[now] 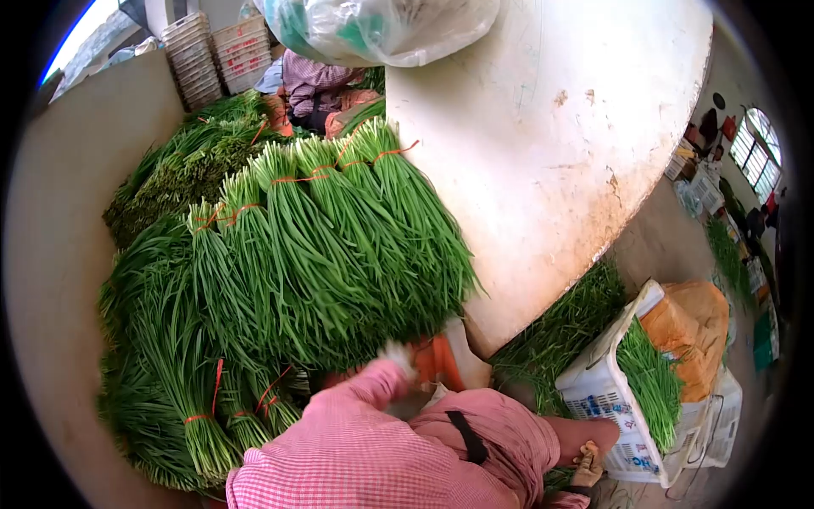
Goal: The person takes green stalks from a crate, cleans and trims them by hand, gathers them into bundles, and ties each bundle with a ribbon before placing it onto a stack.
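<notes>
My left hand (pixel 397 360), light-coloured and smeared by motion, is at the lower front edge of a big pile of garlic chives (pixel 314 246). Its fingers cannot be made out. The chives are tied into bundles with red ties, with pale cut ends at the top of the pile. More tied bundles (pixel 199 433) lie to the left with their cut ends toward me. My right hand (pixel 587 464) is low beside my bent knee, near a white crate (pixel 585 390). Its fingers look curled together, and what they hold, if anything, is hidden.
A pale wall panel (pixel 551 170) stands right of the pile, with a plastic bag (pixel 390 30) on top. Loose greens (pixel 560 322) lie on the floor below it. Orange sacking (pixel 687 331) covers part of the crate. Stacked crates (pixel 191 59) and another person (pixel 314 85) are behind.
</notes>
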Demonstrator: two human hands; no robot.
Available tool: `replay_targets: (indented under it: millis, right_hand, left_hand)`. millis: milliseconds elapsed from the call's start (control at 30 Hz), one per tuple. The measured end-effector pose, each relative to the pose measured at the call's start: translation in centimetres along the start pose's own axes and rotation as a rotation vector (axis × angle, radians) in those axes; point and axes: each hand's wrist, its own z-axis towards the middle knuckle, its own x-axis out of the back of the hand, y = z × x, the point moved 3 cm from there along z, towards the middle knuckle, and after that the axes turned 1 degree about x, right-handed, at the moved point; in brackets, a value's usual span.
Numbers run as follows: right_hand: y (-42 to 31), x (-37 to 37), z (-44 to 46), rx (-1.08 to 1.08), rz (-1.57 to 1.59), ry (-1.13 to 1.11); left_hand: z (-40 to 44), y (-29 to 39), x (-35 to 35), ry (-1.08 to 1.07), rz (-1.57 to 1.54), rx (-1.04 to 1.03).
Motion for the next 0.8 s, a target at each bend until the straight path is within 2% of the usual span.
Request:
replay_targets:
  millis: [33,67,133,167,267,333,400,433,467,500,533,567,600,633,667,700,733,800]
  right_hand:
    - [1.4,0.4,-0.4,0.066,0.068,0.003]
    - [1.3,1.1,-0.8,0.058,0.054,0.004]
    - [1.1,2.0,-2.0,0.074,-0.066,-0.089]
    - [0.8,2.0,-2.5,0.007,-0.104,0.003]
    - [2.1,3.2,-2.9,-0.024,-0.026,-0.018]
    - [0.7,2.4,-3.6,-0.098,0.026,-0.03]
    - [-2.4,1.5,-4.4,-0.226,0.12,-0.013]
    - [-3.3,0.8,-4.9,-0.134,0.204,0.045]
    - [-5.4,0.8,-6.1,-0.21,0.253,0.08]
    - [-7.0,0.6,-6.8,-0.114,0.289,0.087]
    - [-5.9,1.2,-7.6,-0.072,0.121,0.1]
    - [-7.5,1.8,-8.7,-0.172,0.1,0.159]
    - [-8.1,2.1,-10.0,-0.097,0.121,0.271]
    - [-7.0,2.3,-10.4,-0.064,-0.026,0.319]
    - [-7.8,3.3,-12.0,0.047,-0.469,0.497]
    - [-8.0,3.7,-12.7,-0.061,-0.59,0.559]
    - [-7.6,4.1,-13.8,-0.108,-0.712,0.528]
    - [-9.0,4.7,-19.3,-0.207,-0.981,0.85]
  left_hand:
    - [-0.7,2.3,-3.8,-0.3,0.05,-0.166]
    - [-1.5,3.9,-5.2,-0.37,0.111,-0.231]
    - [-1.6,4.9,-5.2,-0.407,0.167,-0.285]
    - [-1.4,4.8,-4.2,-0.416,0.17,-0.297]
    - [-1.1,4.4,-1.5,-0.438,0.168,-0.322]
    - [-0.6,3.9,0.0,-0.36,0.095,-0.302]
    - [0.7,3.2,-0.7,0.017,-0.186,-0.36]
    - [-1.4,4.8,1.4,0.026,-0.149,-0.627]
    - [-6.1,8.7,4.9,0.207,0.31,-1.04]
    - [-3.8,9.5,3.1,-0.086,-0.212,-0.859]
    - [-1.6,10.5,1.1,-0.271,-0.774,-0.635]
    - [-5.3,14.5,2.8,-0.371,-0.897,-0.755]
    - [-9.6,18.6,4.3,-0.495,-1.019,-0.866]
    - [2.6,19.6,0.4,-0.636,-0.804,-0.958]
    - [-4.8,24.2,1.9,-0.494,-0.686,-1.14]
    - [-7.2,27.1,2.5,-0.369,-0.501,-1.194]
    - [-8.1,29.4,2.0,-0.446,-0.313,-1.227]
    - [-18.6,33.2,2.6,-0.189,-0.148,-1.749]
